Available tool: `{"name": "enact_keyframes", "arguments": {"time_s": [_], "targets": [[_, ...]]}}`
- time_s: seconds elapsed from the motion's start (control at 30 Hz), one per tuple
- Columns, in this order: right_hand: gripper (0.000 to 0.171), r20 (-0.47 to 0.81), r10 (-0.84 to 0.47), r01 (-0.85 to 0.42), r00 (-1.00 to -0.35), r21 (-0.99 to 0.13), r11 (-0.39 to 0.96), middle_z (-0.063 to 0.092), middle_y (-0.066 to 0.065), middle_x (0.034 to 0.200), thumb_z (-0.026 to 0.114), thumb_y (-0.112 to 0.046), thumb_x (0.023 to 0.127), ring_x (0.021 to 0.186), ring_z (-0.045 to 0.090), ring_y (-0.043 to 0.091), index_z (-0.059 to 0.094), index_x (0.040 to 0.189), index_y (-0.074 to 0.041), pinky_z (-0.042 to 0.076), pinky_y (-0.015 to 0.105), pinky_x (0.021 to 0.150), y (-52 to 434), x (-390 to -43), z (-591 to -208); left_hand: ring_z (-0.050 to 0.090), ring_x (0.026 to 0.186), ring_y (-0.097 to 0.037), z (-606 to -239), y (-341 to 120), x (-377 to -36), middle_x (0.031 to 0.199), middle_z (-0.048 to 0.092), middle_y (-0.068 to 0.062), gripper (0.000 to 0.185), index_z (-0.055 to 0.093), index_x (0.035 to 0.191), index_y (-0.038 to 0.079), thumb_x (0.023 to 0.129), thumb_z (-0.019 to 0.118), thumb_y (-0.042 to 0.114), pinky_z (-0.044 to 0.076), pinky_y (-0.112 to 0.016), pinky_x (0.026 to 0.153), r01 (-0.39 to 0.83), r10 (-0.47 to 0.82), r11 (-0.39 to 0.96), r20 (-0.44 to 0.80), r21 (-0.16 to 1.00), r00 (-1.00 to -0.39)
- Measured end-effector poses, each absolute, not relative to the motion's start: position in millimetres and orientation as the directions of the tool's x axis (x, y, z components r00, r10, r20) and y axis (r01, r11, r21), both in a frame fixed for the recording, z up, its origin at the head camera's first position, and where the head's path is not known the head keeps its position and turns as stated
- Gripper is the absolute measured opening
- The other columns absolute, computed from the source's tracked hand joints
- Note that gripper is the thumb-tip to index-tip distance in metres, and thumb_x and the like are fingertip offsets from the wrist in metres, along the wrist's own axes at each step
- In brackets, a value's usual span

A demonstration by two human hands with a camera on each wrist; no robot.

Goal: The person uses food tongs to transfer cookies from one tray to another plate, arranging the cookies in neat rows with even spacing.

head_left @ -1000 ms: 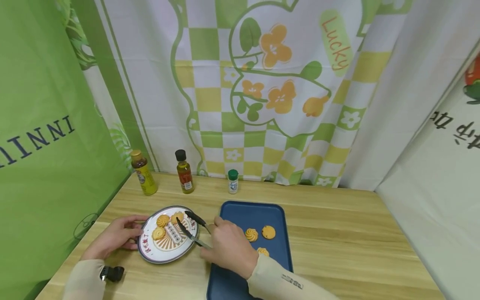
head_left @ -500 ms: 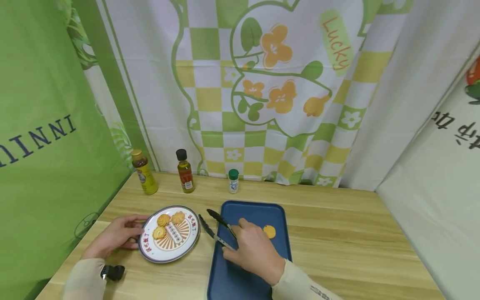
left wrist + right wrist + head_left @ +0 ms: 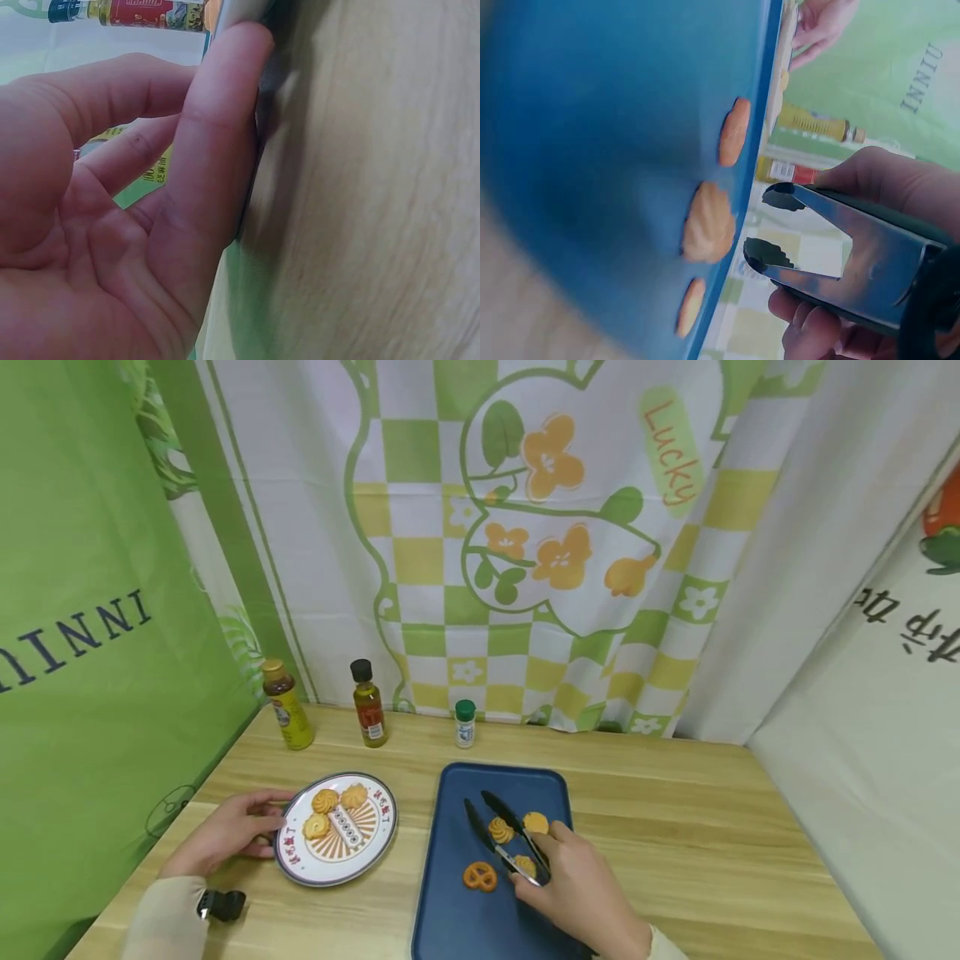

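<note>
My left hand (image 3: 228, 833) holds the left rim of a white plate (image 3: 367, 852) with a dark edge, its fingers and thumb at the rim. Three piped cookies (image 3: 318, 826) lie on that plate. In the left wrist view, the fingers (image 3: 210, 142) meet the plate's edge just above the wood. My right hand (image 3: 581, 881) grips metal tongs (image 3: 517, 868) with black tips, their jaws spread with nothing between them in the right wrist view. Beneath them, the blue tray (image 3: 465, 927) bears a pretzel (image 3: 480, 877), a swirl cookie (image 3: 501, 830), a round cookie (image 3: 536, 822) and a partly covered cookie (image 3: 525, 865).
Along the back of the wooden table (image 3: 675, 827) stand a yellow-labelled bottle (image 3: 291, 714), an oil bottle (image 3: 370, 710) and a green-capped shaker (image 3: 465, 727). A patterned curtain (image 3: 540, 552) hangs right behind them. The plate stands left of the tray.
My right hand has carried the tongs rightward, from over the plate to over the tray's cookies. The pretzel and other cookies have come into view. The left hand stays at the plate.
</note>
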State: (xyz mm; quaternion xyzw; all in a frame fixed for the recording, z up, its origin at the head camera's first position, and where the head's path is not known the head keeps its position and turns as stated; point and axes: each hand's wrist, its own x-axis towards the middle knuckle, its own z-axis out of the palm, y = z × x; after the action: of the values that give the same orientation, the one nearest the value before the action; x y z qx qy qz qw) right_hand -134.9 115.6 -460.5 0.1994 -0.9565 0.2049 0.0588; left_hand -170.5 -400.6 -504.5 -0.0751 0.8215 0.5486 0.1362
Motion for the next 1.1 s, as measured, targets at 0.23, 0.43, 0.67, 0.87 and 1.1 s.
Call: {"name": "enact_keyframes", "arguments": {"time_s": [0.23,0.43,0.67,0.87,1.1], "targets": [[0.058,0.134,-0.25,-0.283,-0.959,-0.383,0.879,0.067,0.0,0.098,0.097,-0.042,0.082,0.073,0.06,0.01,0.083,0.126,-0.007,0.053,0.03,0.061,137,-125,-460,0.073,0.084,-0.021,-503,-400,-170,0.129,0.06,-0.023,0.063,0.042,0.166,-0.009,0.107,0.066,-0.001,0.075,-0.037,0.074,-0.28,0.021,0.397,-0.313,0.874,-0.95],[0.053,0.071,-0.248,-0.257,-0.966,-0.369,0.893,0.056,-0.003,0.086,0.096,-0.042,0.082,0.068,0.048,0.011,0.084,0.118,-0.006,0.042,0.028,0.057,148,-117,-455,0.074,0.085,-0.021,-504,-401,-169,0.13,0.061,-0.024,0.063,0.043,0.166,-0.008,0.108,0.066,0.0,0.074,-0.037,0.074,-0.266,0.023,0.409,-0.302,0.873,-0.953],[0.044,0.078,-0.282,-0.291,-0.956,-0.358,0.887,0.054,-0.006,0.084,0.096,-0.04,0.08,0.066,0.046,0.009,0.083,0.108,-0.008,0.041,0.024,0.054,153,-113,-452,0.073,0.088,-0.018,-503,-400,-170,0.126,0.065,-0.023,0.059,0.046,0.163,-0.01,0.109,0.065,0.003,0.074,-0.035,0.074,-0.245,0.019,0.44,-0.282,0.864,-0.959],[0.039,0.101,-0.313,-0.329,-0.944,-0.335,0.883,0.053,-0.007,0.083,0.096,-0.04,0.079,0.066,0.047,0.008,0.082,0.101,-0.01,0.042,0.024,0.055,153,-116,-447,0.071,0.085,-0.017,-502,-399,-170,0.127,0.064,-0.023,0.057,0.048,0.162,-0.01,0.108,0.066,-0.001,0.073,-0.033,0.072,-0.223,0.011,0.463,-0.257,0.858,-0.966],[0.043,0.031,-0.316,-0.307,-0.948,-0.343,0.888,0.058,-0.003,0.086,0.096,-0.042,0.08,0.067,0.051,0.011,0.083,0.102,-0.008,0.044,0.028,0.056,149,-118,-443,0.071,0.083,-0.017,-503,-400,-169,0.125,0.064,-0.021,0.056,0.05,0.16,-0.01,0.107,0.067,-0.001,0.073,-0.033,0.071,-0.211,0.012,0.46,-0.244,0.863,-0.97]]}}
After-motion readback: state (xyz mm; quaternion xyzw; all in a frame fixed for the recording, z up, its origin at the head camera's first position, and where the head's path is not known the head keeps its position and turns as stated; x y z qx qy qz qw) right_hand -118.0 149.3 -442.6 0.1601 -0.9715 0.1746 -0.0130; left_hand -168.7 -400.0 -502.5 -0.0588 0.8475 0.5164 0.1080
